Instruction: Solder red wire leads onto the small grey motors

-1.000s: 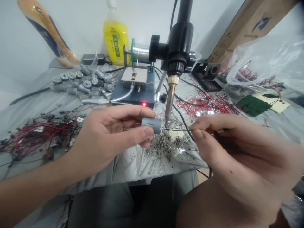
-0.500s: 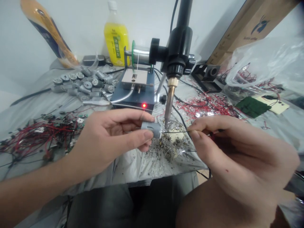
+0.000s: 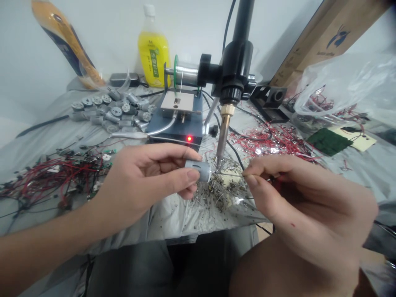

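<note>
One right hand: pinching a thin dark wire, a bit nearer the small grey motor than before.
Left hand: pinching the motor by its sides.
Soldering iron: pointing down near the wire; too blurry to see touching.
Motor: on its side, just left of the iron.
Wire: now seems to reach the motor's end, so likely lined up.

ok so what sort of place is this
Probably a small electronics soldering workspace: there's a soldering iron mounted tip-down, a solder spool and a pile of small motors.
</note>
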The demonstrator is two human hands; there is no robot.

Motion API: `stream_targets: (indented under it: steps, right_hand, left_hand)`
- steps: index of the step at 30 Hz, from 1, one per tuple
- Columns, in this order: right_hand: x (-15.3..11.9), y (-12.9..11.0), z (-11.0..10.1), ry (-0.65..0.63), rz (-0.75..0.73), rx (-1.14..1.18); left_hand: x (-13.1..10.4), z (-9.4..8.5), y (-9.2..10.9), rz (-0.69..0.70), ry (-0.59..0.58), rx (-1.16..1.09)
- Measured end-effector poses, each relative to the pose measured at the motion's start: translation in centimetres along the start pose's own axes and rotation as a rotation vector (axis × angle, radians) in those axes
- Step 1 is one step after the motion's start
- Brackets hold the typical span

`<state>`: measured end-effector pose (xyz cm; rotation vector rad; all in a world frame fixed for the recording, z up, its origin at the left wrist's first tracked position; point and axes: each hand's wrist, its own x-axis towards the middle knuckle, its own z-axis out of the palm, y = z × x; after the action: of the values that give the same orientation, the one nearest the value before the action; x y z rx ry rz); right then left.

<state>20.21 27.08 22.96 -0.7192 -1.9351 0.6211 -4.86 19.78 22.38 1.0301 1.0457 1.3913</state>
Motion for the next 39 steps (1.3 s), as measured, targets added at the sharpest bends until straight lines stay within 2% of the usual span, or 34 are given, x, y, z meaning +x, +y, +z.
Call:
stream_targets:
  steps: [3,7,13,18,22,26,27,29,31,33,36,39]
  right_hand:
    - [-0.1,-0.4,0.2,-0.023,0.026,0.016]
    - [-0.3,-0.2,0.3,0.028,0.084,0.027]
    - [-0.1,-0.2,0.0,-0.079,0.027,0.036]
    - [0.2,0.1,0.0,-0.098,0.026,0.022]
    - [0.7,0.4,-0.6,-0.235,-0.004,0.056]
    - [0.5,0.8,-2.7,-0.374,-0.014,0.034]
    - [0.3,1.2,-3.3,-0.352,0.002,0.010]
    - [0.0,2.2,-4.4,-0.219,0.067,-0.102]
    - [-0.2,3.7,-5.2,-0.057,0.154,-0.269]
    - [-0.3,5.3,-5.6,0.019,0.214,-0.393]
    - [-0.2,7.2,-5.4,0.033,0.252,-0.517]
    - [0.0,8.4,-4.4,-0.018,0.256,-0.587]
  left_hand:
    - [0.0,0.0,0.0,-0.013,0.022,0.017]
    - [0.0,-0.1,-0.2,-0.046,0.003,0.023]
    - [0.1,-0.2,-0.5,-0.035,0.000,-0.004]
    - [0.3,-0.3,-0.6,-0.044,0.011,0.035]
    - [0.3,-0.7,-0.6,-0.069,-0.016,0.070]
    - [0.3,-1.3,-0.9,-0.175,-0.048,0.146]
    - [0.3,-1.4,-0.9,-0.209,-0.045,0.156]
    - [0.4,-1.5,-1.0,-0.244,-0.017,0.157]
    - [0.5,-1.5,-0.8,-0.232,0.031,0.162]
    - [0.6,-1.5,-0.6,-0.208,0.080,0.174]
    - [0.6,-1.4,-0.5,-0.214,0.136,0.199]
    - [0.6,-1.6,-0.7,-0.253,0.152,0.240]
